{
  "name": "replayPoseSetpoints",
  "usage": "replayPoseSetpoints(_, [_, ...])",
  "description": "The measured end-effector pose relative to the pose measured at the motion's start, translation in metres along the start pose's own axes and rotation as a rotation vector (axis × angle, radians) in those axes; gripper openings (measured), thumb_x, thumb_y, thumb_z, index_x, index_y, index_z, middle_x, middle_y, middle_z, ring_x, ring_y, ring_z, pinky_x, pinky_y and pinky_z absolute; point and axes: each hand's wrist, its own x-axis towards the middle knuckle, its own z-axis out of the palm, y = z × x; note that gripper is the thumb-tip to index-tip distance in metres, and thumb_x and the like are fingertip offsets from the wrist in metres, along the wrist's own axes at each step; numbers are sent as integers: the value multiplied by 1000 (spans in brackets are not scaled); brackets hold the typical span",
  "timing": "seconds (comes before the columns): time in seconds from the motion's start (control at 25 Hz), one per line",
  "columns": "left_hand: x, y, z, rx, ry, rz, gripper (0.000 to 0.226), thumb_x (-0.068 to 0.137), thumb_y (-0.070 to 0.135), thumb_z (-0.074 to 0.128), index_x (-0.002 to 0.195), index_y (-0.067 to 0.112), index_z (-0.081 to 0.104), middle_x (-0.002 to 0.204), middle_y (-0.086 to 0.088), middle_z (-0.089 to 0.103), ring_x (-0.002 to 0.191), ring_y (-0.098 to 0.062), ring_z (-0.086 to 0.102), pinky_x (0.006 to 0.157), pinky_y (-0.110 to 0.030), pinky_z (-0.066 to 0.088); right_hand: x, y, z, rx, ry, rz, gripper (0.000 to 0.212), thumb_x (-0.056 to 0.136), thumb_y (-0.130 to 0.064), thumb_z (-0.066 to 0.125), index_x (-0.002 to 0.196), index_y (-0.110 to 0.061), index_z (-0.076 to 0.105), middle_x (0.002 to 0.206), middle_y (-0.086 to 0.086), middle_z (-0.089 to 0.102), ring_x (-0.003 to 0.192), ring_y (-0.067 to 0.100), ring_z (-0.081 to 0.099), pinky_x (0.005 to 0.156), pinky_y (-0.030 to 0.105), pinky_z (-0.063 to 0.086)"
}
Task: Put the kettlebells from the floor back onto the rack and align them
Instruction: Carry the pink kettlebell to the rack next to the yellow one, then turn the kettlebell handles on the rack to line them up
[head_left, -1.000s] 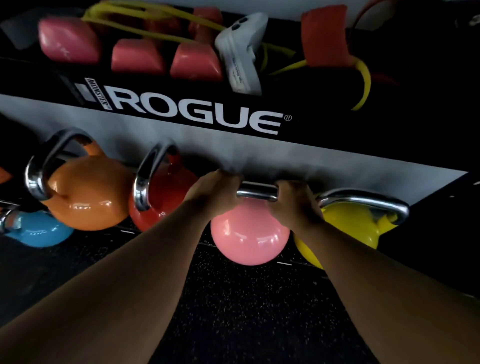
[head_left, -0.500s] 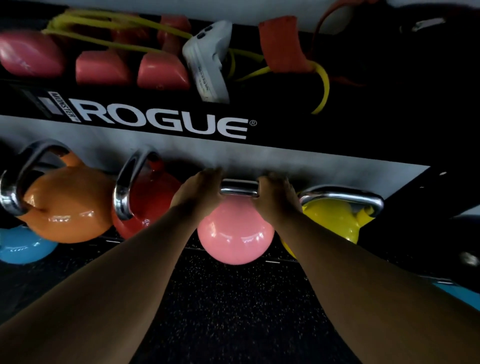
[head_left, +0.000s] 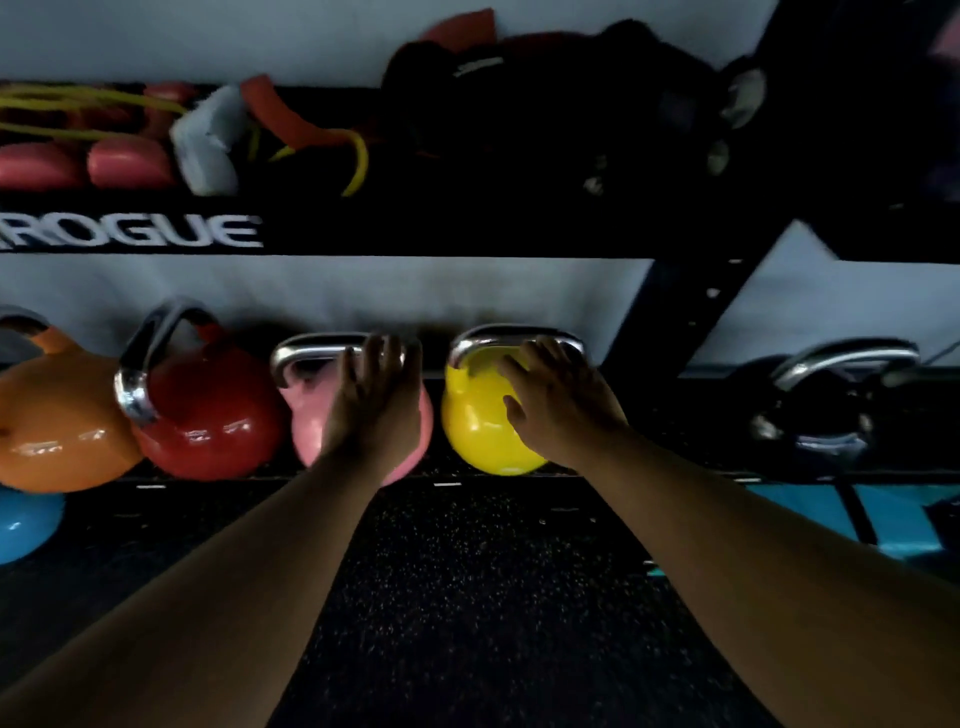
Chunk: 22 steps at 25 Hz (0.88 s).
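Note:
A row of kettlebells sits on the low rack shelf (head_left: 519, 477): orange (head_left: 57, 441), red (head_left: 208, 415), pink (head_left: 306, 415) and yellow (head_left: 475, 421), each with a steel handle. My left hand (head_left: 374, 400) is in front of the pink kettlebell, fingers spread and reaching up to its handle, gripping nothing. My right hand (head_left: 558, 400) lies open against the yellow kettlebell, fingertips at its handle. A black kettlebell (head_left: 826, 410) stands further right, past the rack's upright.
The upper shelf, marked ROGUE (head_left: 130, 231), holds pink blocks (head_left: 130, 161), a white device (head_left: 205, 140), coloured bands and dark gear. A black upright (head_left: 691, 291) rises right of the yellow kettlebell. A blue kettlebell (head_left: 21, 525) sits low at the left. Speckled black floor (head_left: 483, 597) lies below.
Both hands have let go of the pink kettlebell's handle and opened. My right hand moved right onto the yellow kettlebell. The view has swung right, and the pink kettlebell now rests on the shelf.

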Motion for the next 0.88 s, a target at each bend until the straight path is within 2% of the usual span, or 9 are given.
replayPoseSetpoints(0.12, [1, 96, -11, -7, -8, 189, 63, 65, 18, 70, 126, 7, 57, 123, -20, 59, 111, -41, 55, 97, -53, 44, -56, 61, -20, -67, -48, 73, 36, 80, -30, 60, 112, -13, 59, 104, 16, 63, 101, 40, 57, 84, 48, 48])
replayPoseSetpoints(0.32, [20, 251, -52, -21, -28, 401, 47, 73, 21, 60, 119, 15, 57, 116, -10, 60, 106, -34, 57, 90, -45, 44, -177, 182, -52, -99, -85, 293, 23, 76, -25, 64, 95, -13, 61, 98, 17, 66, 93, 40, 61, 78, 47, 50])
replayPoseSetpoints(0.52, [25, 364, -76, -56, -89, 483, 45, 77, 21, 57, 121, 13, 56, 121, -11, 59, 113, -34, 55, 92, -44, 45, -287, 270, -69, -102, -123, 468, 30, 82, -26, 58, 110, -15, 60, 104, 15, 65, 97, 39, 60, 80, 45, 47])
replayPoseSetpoints(0.64, [32, 414, -82, -52, -85, 489, 44, 80, 22, 56, 124, 15, 53, 122, -9, 58, 114, -32, 55, 92, -43, 44, -328, 312, -69, -85, -121, 521, 22, 85, -24, 54, 104, -14, 60, 99, 15, 66, 94, 37, 61, 79, 44, 46])
replayPoseSetpoints(0.72, [48, 436, -80, -68, -76, 466, 42, 82, 23, 55, 123, 15, 52, 126, -9, 55, 116, -32, 52, 92, -44, 43, -329, 331, -65, -50, -127, 536, 16, 89, -24, 50, 98, -14, 59, 97, 13, 67, 93, 35, 60, 78, 42, 45])
replayPoseSetpoints(0.88, [99, 459, -61, -105, -83, 385, 44, 84, 26, 55, 126, 12, 48, 134, -12, 48, 119, -35, 48, 93, -47, 41, -285, 363, -44, 28, -90, 538, 18, 92, -27, 48, 100, -15, 59, 102, 13, 66, 98, 35, 58, 79, 40, 43])
